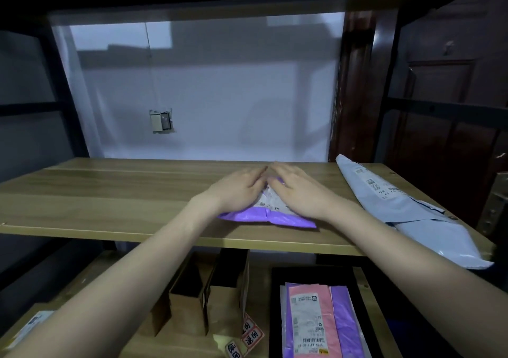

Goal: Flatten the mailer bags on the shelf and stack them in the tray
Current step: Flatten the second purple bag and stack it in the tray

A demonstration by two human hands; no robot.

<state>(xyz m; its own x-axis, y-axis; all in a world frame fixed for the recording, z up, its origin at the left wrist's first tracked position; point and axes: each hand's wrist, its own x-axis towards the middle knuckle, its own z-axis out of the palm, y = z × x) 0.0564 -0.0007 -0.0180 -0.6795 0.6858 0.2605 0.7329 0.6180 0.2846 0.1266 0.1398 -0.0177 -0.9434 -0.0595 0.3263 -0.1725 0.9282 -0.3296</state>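
At frame centre, the purple mailer bag [268, 214] is pressed flat on the shelf [110, 192] by the left hand [239, 185] and right hand [298, 188], fingers straight; thin, limp and probably slippery, it is best pinched at an edge.

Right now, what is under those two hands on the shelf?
A purple mailer bag with a white label lies under the left hand and right hand, which press it flat onto the shelf. The hands cover most of the bag's top.
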